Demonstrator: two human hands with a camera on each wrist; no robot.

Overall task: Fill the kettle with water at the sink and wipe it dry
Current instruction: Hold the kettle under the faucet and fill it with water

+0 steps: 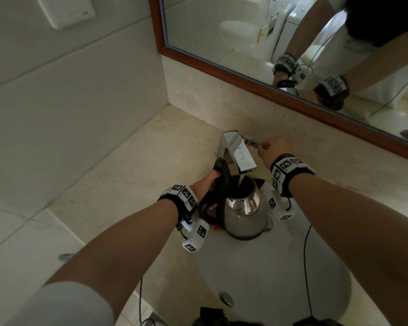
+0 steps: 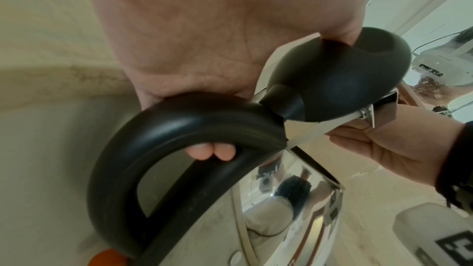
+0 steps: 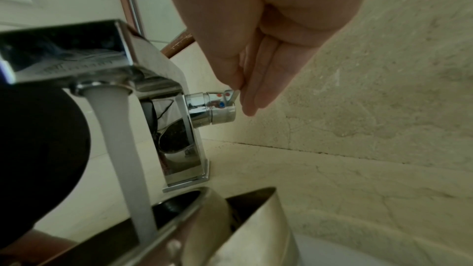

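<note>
Step in hand: I am filling the kettle (image 1: pixel 245 215) under the faucet (image 1: pixel 239 152), at the back edge of the sink (image 1: pixel 269 274) nearest the mirror (image 1: pixel 292 43).
Kettle: it sits upright in the basin, mouth open, the lid (image 2: pixel 340 80) tipped back toward the handle (image 2: pixel 163 149).
Water: the stream (image 3: pixel 120 149) falls from the spout straight into the opening; I cannot see the level inside.
Left hand: my left hand (image 1: pixel 209 182) has its fingers curled round the black handle, with the thumb resting against the raised lid.
Right hand: my right hand (image 3: pixel 256 48) pinches the thin faucet lever (image 3: pixel 234 95) between thumb and fingertips, beside the red and blue marks.
Doing it well: I judge I should keep the mouth centred under the stream, keep the body level, and watch for the level to rise.
Stopping: with my fingers already on the lever, I can cut the flow before it overfills.
Risk: splash on the steel wall means more to wipe; a heavier kettle will want a firm grip.
</note>
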